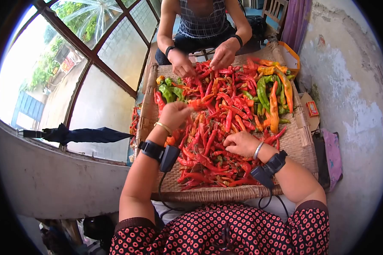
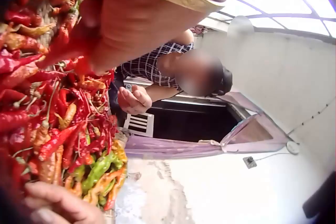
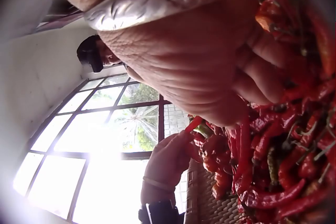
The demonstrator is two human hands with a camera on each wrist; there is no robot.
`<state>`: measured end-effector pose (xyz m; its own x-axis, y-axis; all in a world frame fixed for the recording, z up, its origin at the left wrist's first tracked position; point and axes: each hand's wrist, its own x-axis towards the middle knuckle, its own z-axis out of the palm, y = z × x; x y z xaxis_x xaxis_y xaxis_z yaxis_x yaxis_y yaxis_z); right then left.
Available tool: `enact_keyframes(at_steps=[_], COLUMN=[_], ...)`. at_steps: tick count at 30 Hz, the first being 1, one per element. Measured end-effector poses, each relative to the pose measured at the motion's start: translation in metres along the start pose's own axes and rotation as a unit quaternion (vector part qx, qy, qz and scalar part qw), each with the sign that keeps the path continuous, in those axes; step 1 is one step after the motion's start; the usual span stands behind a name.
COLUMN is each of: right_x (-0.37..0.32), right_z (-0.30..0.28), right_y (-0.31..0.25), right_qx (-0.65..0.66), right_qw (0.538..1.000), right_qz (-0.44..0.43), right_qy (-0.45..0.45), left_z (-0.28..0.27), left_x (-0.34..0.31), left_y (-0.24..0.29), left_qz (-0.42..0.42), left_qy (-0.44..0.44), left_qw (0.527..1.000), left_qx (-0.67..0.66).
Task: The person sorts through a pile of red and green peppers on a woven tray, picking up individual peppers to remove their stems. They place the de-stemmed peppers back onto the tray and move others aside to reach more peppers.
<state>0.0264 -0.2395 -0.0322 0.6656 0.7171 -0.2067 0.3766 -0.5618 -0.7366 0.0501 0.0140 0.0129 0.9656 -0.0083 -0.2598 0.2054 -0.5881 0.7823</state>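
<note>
Red chili peppers (image 1: 212,140) are heaped on a woven tray (image 1: 174,185). My left hand (image 1: 174,117) is raised over the heap's left side; in the right wrist view its thumb and fingers pinch a red pepper (image 3: 194,124) with a green stem end. Low over the right part of the heap is my right hand (image 1: 244,144), palm down with loosely bent fingers and no pepper seen in its grip. The right wrist view shows those fingers (image 3: 257,77) close above red peppers; whether they touch any is unclear. Green and orange peppers (image 1: 264,95) lie at the tray's back right.
Across the tray sits another person, both hands (image 1: 183,66) at the heap's far edge. A folded umbrella (image 1: 89,135) lies by the window at left. To the right stand a small red box (image 1: 312,108), a pink bag (image 1: 332,155) and a wall (image 1: 349,85).
</note>
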Motion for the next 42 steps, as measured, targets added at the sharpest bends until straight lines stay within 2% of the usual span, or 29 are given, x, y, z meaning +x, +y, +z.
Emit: enact_keyframes(at_steps=[2,3,5,7,8,9,10,11,13,14,16,17,20,22,23,25,26,29,30,31,32,33,36,37,38,39,40,41,42], right_x=[0.000,-0.001,-0.001,-0.002,-0.002,-0.002,-0.002,-0.003,-0.003,-0.003,-0.004,-0.003,-0.002,0.000,-0.001,-0.002,-0.003,-0.004,-0.004,-0.004,-0.007,-0.009,-0.012,-0.012,-0.011,-0.010,-0.012,-0.011,-0.011], right_z=[0.000,-0.001,-0.002,-0.004,-0.005,-0.006,-0.007,-0.007,-0.007,-0.007,-0.006,-0.006,-0.005,-0.006,-0.006,-0.012,-0.012,-0.011,-0.010,-0.009,-0.011,-0.011,-0.013,-0.015,-0.017,-0.017,-0.018,-0.018,-0.020], right_y=[0.000,-0.001,-0.003,-0.005,-0.005,-0.005,-0.004,-0.002,0.002,0.002,0.003,0.004,0.005,0.008,0.009,0.004,0.003,0.002,-0.001,-0.004,-0.007,-0.011,-0.019,-0.017,-0.014,-0.012,-0.015,-0.012,-0.008], right_qx=[0.000,-0.001,-0.005,-0.002,-0.007,-0.006,-0.022,-0.038,-0.040,-0.048,-0.062,-0.064,-0.084,-0.095,-0.105,-0.107,-0.093,-0.106,0.042,0.190,0.274,0.271,0.487,0.486,0.530,0.574,0.593,0.591,0.603], right_qw=[1.000,1.000,1.000,1.000,1.000,1.000,0.999,0.999,0.999,0.998,0.998,0.998,0.996,0.995,0.994,0.994,0.995,0.991,0.997,0.981,0.961,0.962,0.873,0.874,0.848,0.819,0.804,0.805,0.796], right_qz=[-0.001,-0.002,-0.005,-0.007,-0.007,-0.008,-0.013,-0.017,-0.019,-0.016,-0.018,-0.018,-0.023,-0.029,-0.034,-0.019,-0.016,-0.039,-0.007,0.024,0.025,0.025,0.014,0.015,-0.001,-0.016,0.011,0.013,-0.003], right_qy=[0.002,0.006,0.009,0.018,0.021,0.023,0.025,0.026,0.030,0.026,0.021,0.019,0.013,0.018,0.022,0.020,0.037,0.071,0.057,0.042,0.032,0.033,0.028,0.029,0.022,0.014,0.044,0.042,0.046], left_z=[-0.005,-0.006,0.000,0.008,0.015,0.022,0.031,0.043,0.065,0.072,0.082,0.083,0.076,0.068,0.064,0.055,0.054,0.051,0.049,0.048,0.048,0.049,0.048,0.048,0.048,0.048,0.048,0.047,0.048], left_x=[0.008,0.010,0.012,0.019,0.019,0.016,0.011,0.004,-0.015,-0.022,-0.029,-0.029,-0.030,-0.034,-0.036,-0.038,-0.039,-0.037,-0.041,-0.045,-0.048,-0.048,-0.048,-0.049,-0.050,-0.052,-0.053,-0.054,-0.052], left_y=[0.000,0.003,0.009,0.002,-0.004,-0.006,-0.003,0.000,0.000,-0.004,-0.015,-0.019,-0.025,-0.016,-0.016,-0.012,-0.009,-0.011,-0.003,0.007,0.015,0.018,0.025,0.027,0.028,0.028,0.028,0.027,0.021], left_qz=[-0.002,-0.002,0.130,0.159,0.181,0.200,0.139,0.072,0.007,0.009,0.094,0.093,0.140,0.091,0.091,0.166,0.100,0.117,0.120,0.133,0.146,0.149,0.154,0.149,0.144,0.143,0.111,0.078,0.105], left_qy=[0.013,0.014,0.116,0.153,0.163,0.169,0.064,-0.043,-0.087,-0.087,-0.008,-0.006,-0.024,-0.059,-0.060,-0.104,-0.116,-0.138,-0.136,-0.151,-0.166,-0.166,-0.195,-0.219,-0.243,-0.244,-0.245,-0.245,-0.230], left_qw=[0.993,0.993,0.974,0.961,0.970,0.956,0.955,0.925,0.902,0.901,0.889,0.890,0.892,0.931,0.931,0.965,0.981,0.983,0.983,0.979,0.972,0.971,0.961,0.953,0.944,0.943,0.941,0.938,0.942], left_qx=[-0.121,-0.119,-0.149,-0.169,-0.020,0.131,0.255,0.371,0.423,0.424,0.448,0.447,0.430,0.348,0.347,0.177,0.120,-0.009,-0.010,-0.044,-0.079,-0.080,-0.123,-0.147,-0.172,-0.176,-0.205,-0.232,-0.219])
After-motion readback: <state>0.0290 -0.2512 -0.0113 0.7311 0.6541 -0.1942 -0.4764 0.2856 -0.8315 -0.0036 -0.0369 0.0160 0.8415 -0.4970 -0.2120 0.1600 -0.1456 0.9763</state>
